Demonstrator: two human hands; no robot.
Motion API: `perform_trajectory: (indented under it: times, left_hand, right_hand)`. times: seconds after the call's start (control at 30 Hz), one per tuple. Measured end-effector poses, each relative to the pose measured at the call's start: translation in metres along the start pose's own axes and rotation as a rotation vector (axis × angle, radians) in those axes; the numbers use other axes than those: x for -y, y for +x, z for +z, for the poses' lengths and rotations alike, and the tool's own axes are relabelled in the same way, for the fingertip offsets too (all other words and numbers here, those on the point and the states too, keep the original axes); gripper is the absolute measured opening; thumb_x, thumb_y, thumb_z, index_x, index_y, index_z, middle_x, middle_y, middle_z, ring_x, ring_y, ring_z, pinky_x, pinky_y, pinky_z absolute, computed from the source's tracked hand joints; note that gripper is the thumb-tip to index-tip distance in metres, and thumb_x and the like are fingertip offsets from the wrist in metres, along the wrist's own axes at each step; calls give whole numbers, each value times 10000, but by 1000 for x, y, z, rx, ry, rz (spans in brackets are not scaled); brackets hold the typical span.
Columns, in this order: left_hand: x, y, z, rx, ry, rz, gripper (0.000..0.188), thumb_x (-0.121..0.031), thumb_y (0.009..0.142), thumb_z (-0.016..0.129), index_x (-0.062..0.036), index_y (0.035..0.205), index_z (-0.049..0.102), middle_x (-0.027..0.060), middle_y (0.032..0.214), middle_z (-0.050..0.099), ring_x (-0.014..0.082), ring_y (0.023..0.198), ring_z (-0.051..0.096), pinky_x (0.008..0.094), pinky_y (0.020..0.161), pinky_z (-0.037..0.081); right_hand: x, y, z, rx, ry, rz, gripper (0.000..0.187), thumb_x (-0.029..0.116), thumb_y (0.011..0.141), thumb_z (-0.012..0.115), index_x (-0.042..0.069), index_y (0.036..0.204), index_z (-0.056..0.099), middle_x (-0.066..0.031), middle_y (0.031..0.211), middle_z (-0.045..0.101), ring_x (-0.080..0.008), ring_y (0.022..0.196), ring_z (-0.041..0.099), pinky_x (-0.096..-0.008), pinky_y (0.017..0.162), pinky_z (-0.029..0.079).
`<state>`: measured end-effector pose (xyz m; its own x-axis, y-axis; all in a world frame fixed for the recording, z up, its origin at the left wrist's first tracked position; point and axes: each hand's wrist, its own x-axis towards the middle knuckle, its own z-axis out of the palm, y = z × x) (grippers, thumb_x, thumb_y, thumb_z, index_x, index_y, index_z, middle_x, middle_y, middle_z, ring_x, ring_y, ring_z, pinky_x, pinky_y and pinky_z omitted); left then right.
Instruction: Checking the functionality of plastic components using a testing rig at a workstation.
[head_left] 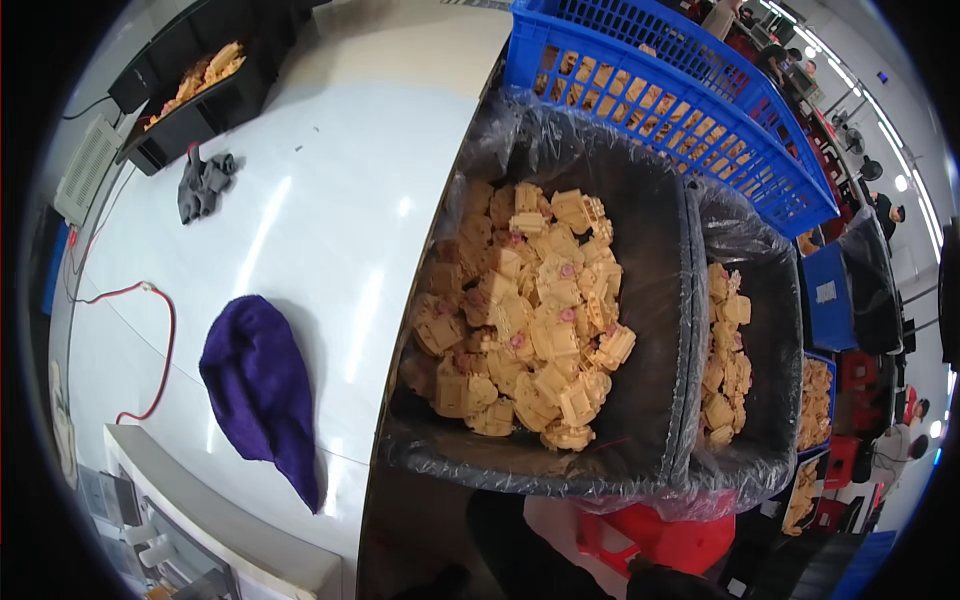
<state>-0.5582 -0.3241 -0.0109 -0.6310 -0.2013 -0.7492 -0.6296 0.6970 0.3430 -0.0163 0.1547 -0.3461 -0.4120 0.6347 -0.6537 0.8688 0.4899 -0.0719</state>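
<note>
Red stool [690, 542] down at five o'clock, right hand [636, 566] at its edge, mostly hidden; can't tell whether either hand's fingers grip, the left being out of sight! Dead centre, beige parts [535, 320] fill a plastic-lined bin [650, 300]; purple cloth [255, 380] at eight, blue crate [690, 140] beyond, past one, black bin [195, 125] at ten!

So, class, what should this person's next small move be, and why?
Perhaps steady the red stool: a dark sleeve is right by it, and the bin of tan parts stands close, so sitting there would put the parts nearby.
</note>
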Motion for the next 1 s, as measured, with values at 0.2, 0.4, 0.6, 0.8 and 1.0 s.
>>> perform_trajectory:
  times: [0.2, 0.4, 0.6, 0.8, 1.0]
  left_hand:
    - [-6, -3, 2, -6, 23, -23, 289, -148, 879, 622, -32, 1126, 527, 56, 937, 583, 131, 807, 535, 263, 696, 440]
    - [-4, -24, 3, -81, 35, -58, 311, -148, 868, 632, -29, 1135, 526, 60, 956, 589, 137, 832, 544, 268, 720, 446]
    - [-12, -25, -4, -86, -20, -66, 334, -148, 857, 643, -25, 1144, 524, 65, 975, 595, 144, 857, 553, 274, 743, 451]
    - [-9, -36, -7, -108, -95, -96, 356, -149, 847, 654, -21, 1153, 523, 70, 995, 601, 151, 882, 563, 280, 767, 457]
    - [6, -59, -6, -146, -159, -100, 379, -149, 836, 664, -18, 1162, 521, 74, 1014, 607, 157, 907, 572, 286, 790, 463]
  right_hand:
    - [-15, -24, 34, 24, -33, 46, 158, 185, 792, 573, 48, 825, 643, -143, 757, 640, -339, 760, 632, -438, 681, 497]
    - [-30, -57, 86, 30, -87, 36, 159, 182, 787, 578, 43, 838, 638, -146, 762, 637, -342, 751, 628, -440, 670, 493]
    - [29, -20, 23, 295, -146, -336, 211, 176, 750, 576, 20, 872, 648, -156, 787, 654, -341, 750, 642, -459, 655, 497]
    - [158, 47, -123, 635, -185, -637, 253, 167, 815, 522, 27, 976, 659, -181, 907, 671, -320, 822, 656, -441, 714, 505]
    - [202, 68, -153, 189, -1275, -991, 352, 233, 907, 422, 52, 1179, 554, -168, 1141, 586, -297, 1005, 591, -388, 844, 462]
